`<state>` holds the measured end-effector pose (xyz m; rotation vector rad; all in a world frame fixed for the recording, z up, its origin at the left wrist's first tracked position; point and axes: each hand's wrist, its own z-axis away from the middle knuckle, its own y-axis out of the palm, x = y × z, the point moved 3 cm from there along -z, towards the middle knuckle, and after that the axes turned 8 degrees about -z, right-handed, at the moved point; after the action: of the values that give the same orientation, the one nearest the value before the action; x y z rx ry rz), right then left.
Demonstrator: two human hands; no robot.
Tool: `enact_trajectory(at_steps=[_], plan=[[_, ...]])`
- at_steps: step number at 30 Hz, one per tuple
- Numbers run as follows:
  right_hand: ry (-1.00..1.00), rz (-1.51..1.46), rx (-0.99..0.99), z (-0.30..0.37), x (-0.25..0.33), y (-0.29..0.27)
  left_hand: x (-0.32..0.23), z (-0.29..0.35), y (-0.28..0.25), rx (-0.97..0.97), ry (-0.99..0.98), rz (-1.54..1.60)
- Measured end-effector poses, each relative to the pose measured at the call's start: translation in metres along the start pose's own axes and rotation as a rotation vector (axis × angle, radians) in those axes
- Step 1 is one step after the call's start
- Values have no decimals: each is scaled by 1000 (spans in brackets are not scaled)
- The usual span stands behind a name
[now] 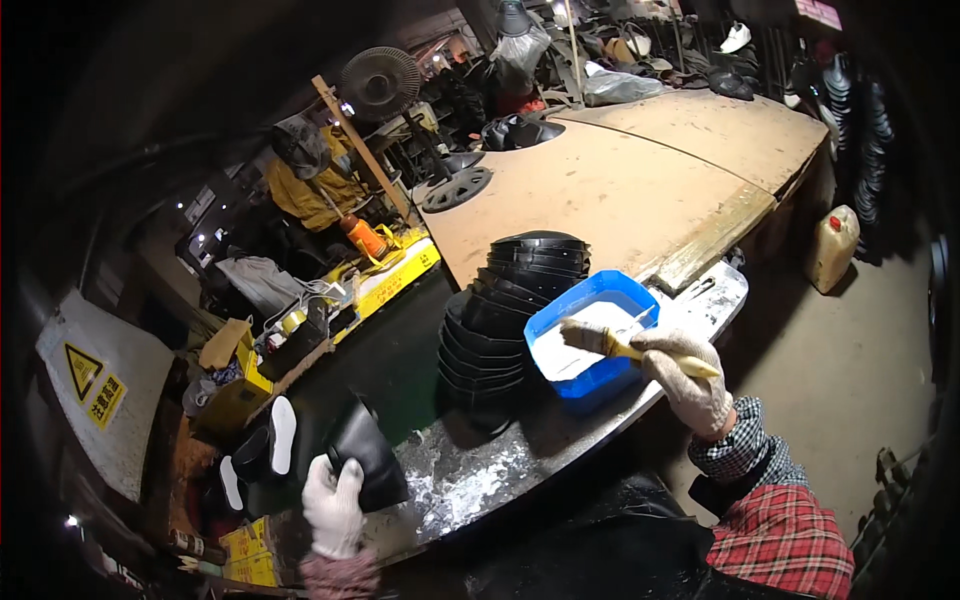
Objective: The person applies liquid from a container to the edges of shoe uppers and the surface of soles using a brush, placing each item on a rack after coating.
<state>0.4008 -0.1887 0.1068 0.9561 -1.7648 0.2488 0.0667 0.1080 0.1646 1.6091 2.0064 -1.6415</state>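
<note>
In a white knit glove, my right hand (687, 380) grips a paintbrush (622, 347) by its yellowish handle. The bristles are over the white liquid (572, 357) in a blue plastic tub (583, 392); whether they dip into it I cannot tell. My left hand (335, 500), gloved as well, pinches the edge of a black, leather-like shoe piece (369, 452) near the bench's front edge. Beside the tub, to its left, rise nested stacks of similar black curved pieces (483, 345). White smears (475, 487) cover the bench top between the hands.
A large tan board table (610, 190) stands beyond the bench. White-soled shoes (282, 436) lie left of my left hand. Further left is a metal panel with a yellow warning sign (92, 380). A jug with a red cap (833, 250) stands on the floor at right.
</note>
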Motion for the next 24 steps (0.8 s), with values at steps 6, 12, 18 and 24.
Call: enact_trajectory(at_steps=[6, 12, 18, 24], plan=[[-84, 78, -57, -37, -14, 15, -15, 17, -40, 704, 164, -818], [-59, 180, -17, -53, 1, 26, 61, 33, -30, 422, -186, -396], [-57, 860, 89, -77, -12, 38, 96, 23, -16, 596, -219, -861], [-408, 787, -20, -42, 6, 20, 165, 90, -21, -239, 234, -756]])
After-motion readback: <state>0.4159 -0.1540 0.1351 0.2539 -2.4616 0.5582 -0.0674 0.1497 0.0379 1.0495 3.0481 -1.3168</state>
